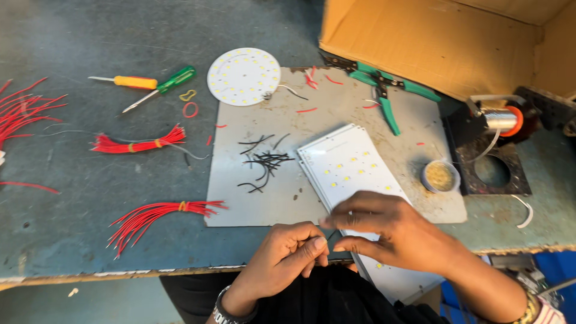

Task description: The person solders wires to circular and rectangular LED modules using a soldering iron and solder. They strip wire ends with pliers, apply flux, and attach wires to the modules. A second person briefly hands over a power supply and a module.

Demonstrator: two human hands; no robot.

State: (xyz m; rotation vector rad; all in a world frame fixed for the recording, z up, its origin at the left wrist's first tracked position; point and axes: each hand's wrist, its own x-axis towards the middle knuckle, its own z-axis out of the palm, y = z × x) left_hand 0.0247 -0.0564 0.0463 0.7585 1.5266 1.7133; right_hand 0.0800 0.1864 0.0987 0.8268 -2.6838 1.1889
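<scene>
Your left hand [287, 255] and right hand [384, 231] meet at the tabletop's [90, 228] near edge, over the stack of white LED boards [345, 165]. Both grips are pinched nearly closed; whether they hold something thin, I cannot tell. Loose black wires [264, 165] lie just left of the boards.

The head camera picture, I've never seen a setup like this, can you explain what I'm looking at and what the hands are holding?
A camera on the person's head looks down at a workbench. The left hand and right hand meet at the table's near edge, pinching something too small to identify. Under the right hand lies a stack of white rectangular LED boards. Nearby are loose black wires, red wire bundles, a round LED board, two screwdrivers, green pliers and a cardboard box.
</scene>
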